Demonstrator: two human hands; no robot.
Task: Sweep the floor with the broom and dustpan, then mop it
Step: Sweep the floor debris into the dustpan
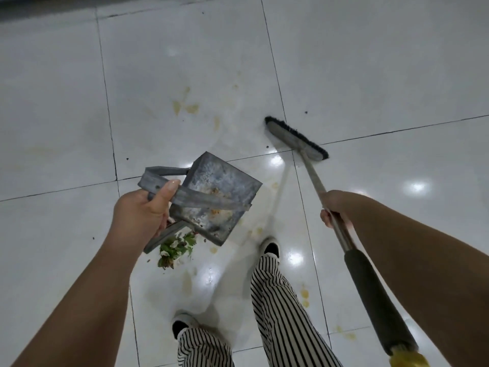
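Dim cool light, white ceiling-lamp glare on glossy floor tiles [344, 62], wide-angle bending at edges.

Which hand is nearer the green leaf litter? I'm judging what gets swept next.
Left. The left hand, gripping the dustpan, hovers above the leaves; the right hand holds the broom well aside.

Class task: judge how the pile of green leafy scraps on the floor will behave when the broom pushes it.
The leafy scraps look loose and light, so they would probably scatter, not slide together. The glossy floor looks slippery, yet yellowish stains nearby may make bits stick.
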